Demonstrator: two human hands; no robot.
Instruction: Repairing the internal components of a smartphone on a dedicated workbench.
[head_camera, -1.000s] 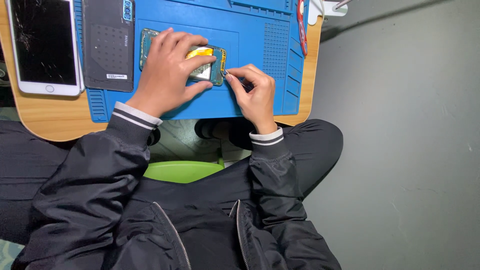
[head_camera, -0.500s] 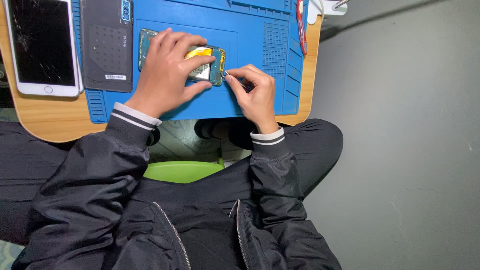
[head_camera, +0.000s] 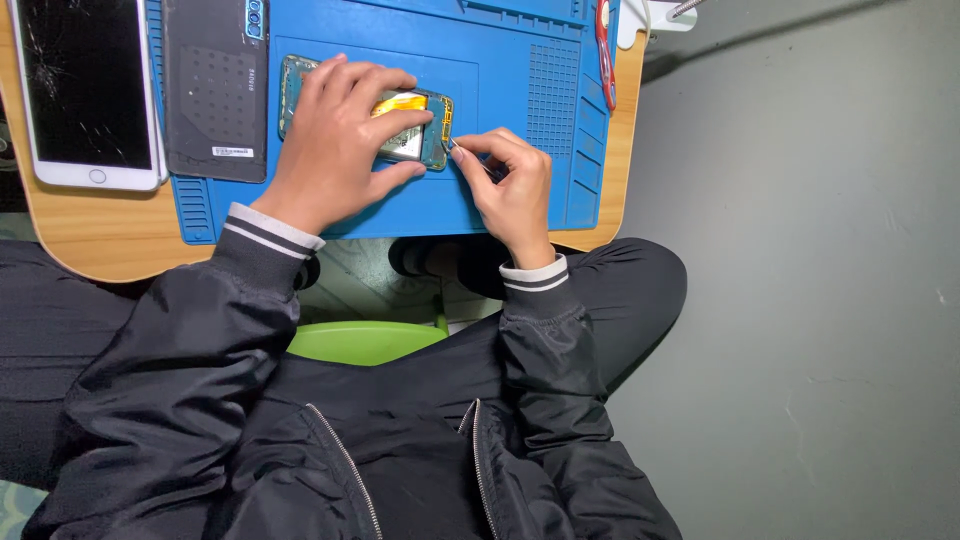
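Note:
An opened phone body with a green board and yellow tape lies on the blue work mat. My left hand lies flat over it and grips it by its edges, covering most of it. My right hand pinches a thin metal tool whose tip touches the phone body's right end.
A dark grey phone back cover lies on the mat's left part. A white phone with a cracked screen sits on the wooden table at far left. A red-handled tool lies at the mat's right edge. Grey floor is to the right.

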